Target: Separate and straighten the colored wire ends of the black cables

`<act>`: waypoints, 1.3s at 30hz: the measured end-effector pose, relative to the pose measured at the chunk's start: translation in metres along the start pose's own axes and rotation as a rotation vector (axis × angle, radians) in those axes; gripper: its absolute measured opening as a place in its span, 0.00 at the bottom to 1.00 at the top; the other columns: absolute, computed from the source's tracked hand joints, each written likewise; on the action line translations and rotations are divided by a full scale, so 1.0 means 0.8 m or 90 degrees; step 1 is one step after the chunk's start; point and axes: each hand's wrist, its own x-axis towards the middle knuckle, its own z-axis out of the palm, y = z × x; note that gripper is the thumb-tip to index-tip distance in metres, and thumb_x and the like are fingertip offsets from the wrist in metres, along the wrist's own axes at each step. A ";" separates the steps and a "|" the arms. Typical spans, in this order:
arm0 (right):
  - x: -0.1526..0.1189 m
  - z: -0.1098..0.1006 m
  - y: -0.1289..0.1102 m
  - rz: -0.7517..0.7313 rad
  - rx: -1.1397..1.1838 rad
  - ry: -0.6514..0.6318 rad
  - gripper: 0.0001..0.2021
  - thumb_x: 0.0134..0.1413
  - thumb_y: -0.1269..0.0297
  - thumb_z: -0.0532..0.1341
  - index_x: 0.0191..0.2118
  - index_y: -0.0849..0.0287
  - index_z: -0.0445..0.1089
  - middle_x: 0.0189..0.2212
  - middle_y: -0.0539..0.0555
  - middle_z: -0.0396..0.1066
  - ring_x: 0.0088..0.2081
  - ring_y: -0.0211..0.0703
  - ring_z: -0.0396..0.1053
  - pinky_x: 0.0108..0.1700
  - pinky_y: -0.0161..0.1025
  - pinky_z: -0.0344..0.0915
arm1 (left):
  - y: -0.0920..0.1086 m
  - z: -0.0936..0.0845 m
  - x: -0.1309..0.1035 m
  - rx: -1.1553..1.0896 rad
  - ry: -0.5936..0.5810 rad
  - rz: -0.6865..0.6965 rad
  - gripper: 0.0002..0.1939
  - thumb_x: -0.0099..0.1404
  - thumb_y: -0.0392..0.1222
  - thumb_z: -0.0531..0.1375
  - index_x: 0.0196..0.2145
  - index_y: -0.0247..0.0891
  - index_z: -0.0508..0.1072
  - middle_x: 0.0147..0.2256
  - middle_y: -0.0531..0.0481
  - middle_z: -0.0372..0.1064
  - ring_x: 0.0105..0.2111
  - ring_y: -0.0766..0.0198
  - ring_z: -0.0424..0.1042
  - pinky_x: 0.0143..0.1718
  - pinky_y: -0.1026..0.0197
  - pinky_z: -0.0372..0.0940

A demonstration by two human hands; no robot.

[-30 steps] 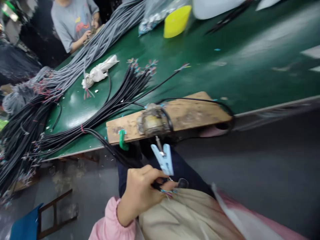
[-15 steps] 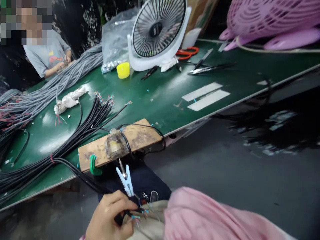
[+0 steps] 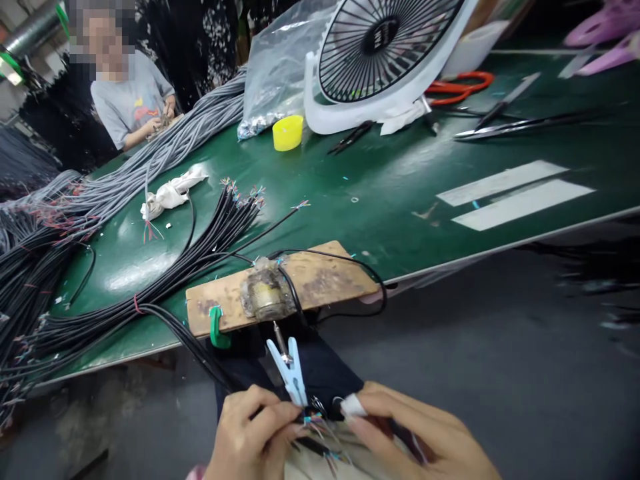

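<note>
My left hand (image 3: 255, 433) is closed around the ends of black cables (image 3: 315, 445), whose sheaths are stripped back to thin coloured wires. Opposite it, my right hand (image 3: 420, 433) has a white wrap on one fingertip; its thumb and forefinger reach toward the wires, tips slightly apart, with nothing visible between them. Just above the wires is a light blue clothes peg (image 3: 293, 373), fixed to a metal shaft (image 3: 281, 340). That shaft comes out of a grimy motor-like cylinder (image 3: 267, 293) mounted on a wooden board (image 3: 330, 270). A green clamp (image 3: 217, 327) sits at the board's edge.
On the green table (image 3: 390, 193) lie a bundle of black cables (image 3: 170, 287), grey cables (image 3: 195, 127), a yellow cup (image 3: 288, 133), white strips (image 3: 523, 203), orange-handled scissors (image 3: 465, 87) and tweezers (image 3: 525, 125). A fan (image 3: 385, 60) stands behind. A co-worker (image 3: 133, 93) handles something at the far left.
My right hand has come into view from the right, beside the wires. The left hand still grips the cable ends. The view has shifted, so the table things appear further right.
</note>
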 end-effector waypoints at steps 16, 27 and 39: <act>0.007 0.047 0.007 -0.100 0.309 0.008 0.05 0.67 0.69 0.56 0.42 0.54 0.69 0.33 0.53 0.73 0.34 0.36 0.74 0.37 0.27 0.71 | 0.003 -0.012 0.008 -0.011 -0.062 0.021 0.16 0.77 0.45 0.45 0.34 0.38 0.66 0.22 0.56 0.65 0.20 0.73 0.66 0.22 0.69 0.57; 0.000 0.057 0.007 -0.084 0.262 0.084 0.14 0.53 0.80 0.62 0.42 0.54 0.71 0.31 0.48 0.74 0.31 0.36 0.75 0.37 0.25 0.72 | -0.002 -0.010 -0.003 -0.010 -0.082 -0.009 0.13 0.76 0.43 0.46 0.37 0.39 0.66 0.23 0.56 0.65 0.22 0.73 0.67 0.24 0.69 0.57; -0.018 0.080 0.020 0.011 0.316 0.138 0.10 0.56 0.72 0.66 0.43 0.54 0.75 0.31 0.51 0.78 0.30 0.41 0.78 0.40 0.29 0.75 | -0.004 -0.010 -0.008 -0.029 -0.072 -0.025 0.14 0.76 0.43 0.46 0.36 0.39 0.67 0.24 0.55 0.67 0.23 0.72 0.67 0.24 0.68 0.57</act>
